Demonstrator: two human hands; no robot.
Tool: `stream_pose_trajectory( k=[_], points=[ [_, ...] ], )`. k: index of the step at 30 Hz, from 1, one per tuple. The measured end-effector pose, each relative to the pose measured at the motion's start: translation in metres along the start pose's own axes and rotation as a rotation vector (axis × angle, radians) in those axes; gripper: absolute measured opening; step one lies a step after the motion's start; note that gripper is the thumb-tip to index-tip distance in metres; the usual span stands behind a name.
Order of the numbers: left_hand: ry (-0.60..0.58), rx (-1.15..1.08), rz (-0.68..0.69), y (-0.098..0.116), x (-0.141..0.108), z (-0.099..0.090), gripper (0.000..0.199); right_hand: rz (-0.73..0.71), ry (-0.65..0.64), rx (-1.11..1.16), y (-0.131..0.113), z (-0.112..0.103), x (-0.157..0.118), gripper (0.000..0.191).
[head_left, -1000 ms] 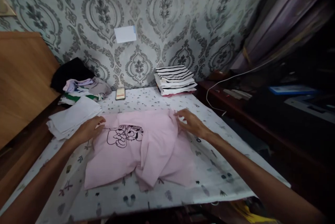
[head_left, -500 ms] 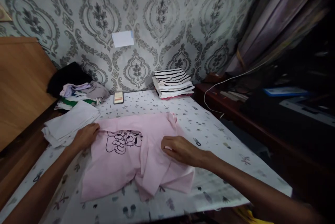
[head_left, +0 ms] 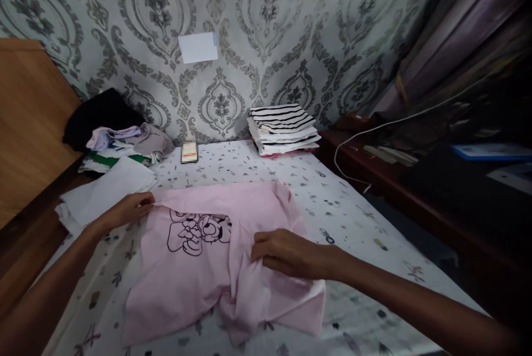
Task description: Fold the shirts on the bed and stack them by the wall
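A pink T-shirt with a black line cartoon print lies partly folded and rumpled on the patterned white sheet. My left hand pinches the shirt's edge at its upper left. Over the shirt's right half, my right hand has its fingers closed on a gathered fold of the pink cloth; the fingertips are partly hidden. The fabric bunches into creases below the right hand. Close beyond my left hand lies a folded white cloth.
At the back stands a stack of folded clothes, striped on top. A small framed card is near the wall. A clothes heap lies at left by a wooden panel. A white cable hangs over the dark red ledge at right.
The view has shifted slightly closer and downward. My right hand has drawn its fold of the shirt a little toward me and left, bunching the cloth more. My left hand keeps its pinch.
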State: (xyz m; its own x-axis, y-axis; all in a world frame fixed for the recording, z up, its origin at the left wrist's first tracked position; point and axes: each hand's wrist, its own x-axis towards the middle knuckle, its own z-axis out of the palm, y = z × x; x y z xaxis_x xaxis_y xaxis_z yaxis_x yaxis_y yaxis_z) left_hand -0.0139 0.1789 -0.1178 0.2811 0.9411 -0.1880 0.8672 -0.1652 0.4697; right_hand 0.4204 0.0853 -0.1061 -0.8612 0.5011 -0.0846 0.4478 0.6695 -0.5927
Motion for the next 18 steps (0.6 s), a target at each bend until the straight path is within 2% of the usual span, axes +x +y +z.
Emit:
stream_pose_trajectory(
  k=[2,3,4,6,7,8,9,10,12,14,18],
  points=[
    [-0.043,-0.053,0.021,-0.004,0.01,-0.011,0.034,0.019,-0.01,0.252,0.014,-0.022,0.008,0.021],
    [-0.017,-0.084,0.015,-0.005,0.017,-0.018,0.033,0.054,0.035,0.383,0.023,-0.037,0.016,0.018],
    [0.069,-0.116,-0.008,-0.005,0.025,-0.025,0.032,0.107,0.117,0.507,0.033,-0.054,0.025,0.016],
    [0.379,-0.151,-0.091,-0.005,0.041,-0.036,0.031,0.228,0.645,0.662,0.057,-0.087,0.045,0.016],
    [0.536,-0.151,-0.131,-0.005,0.047,-0.039,0.031,0.281,0.887,0.708,0.07,-0.1,0.054,0.022],
    [0.651,-0.145,-0.165,-0.004,0.051,-0.04,0.032,0.352,1.065,0.748,0.082,-0.11,0.061,0.027],
    [0.712,-0.134,-0.185,-0.003,0.053,-0.038,0.033,0.43,1.202,0.766,0.094,-0.115,0.065,0.03],
    [0.719,-0.115,-0.189,-0.002,0.051,-0.033,0.035,0.49,1.277,0.753,0.103,-0.115,0.065,0.032],
    [0.644,-0.072,-0.164,-0.001,0.039,-0.016,0.035,0.553,1.289,0.625,0.117,-0.102,0.053,0.031],
    [0.547,-0.022,-0.139,0.0,0.019,0.006,0.038,0.578,1.201,0.402,0.12,-0.074,0.029,0.028],
    [0.398,0.039,-0.181,0.004,-0.033,0.048,0.045,0.696,0.969,0.053,0.101,-0.011,-0.03,0.035]
  ],
)
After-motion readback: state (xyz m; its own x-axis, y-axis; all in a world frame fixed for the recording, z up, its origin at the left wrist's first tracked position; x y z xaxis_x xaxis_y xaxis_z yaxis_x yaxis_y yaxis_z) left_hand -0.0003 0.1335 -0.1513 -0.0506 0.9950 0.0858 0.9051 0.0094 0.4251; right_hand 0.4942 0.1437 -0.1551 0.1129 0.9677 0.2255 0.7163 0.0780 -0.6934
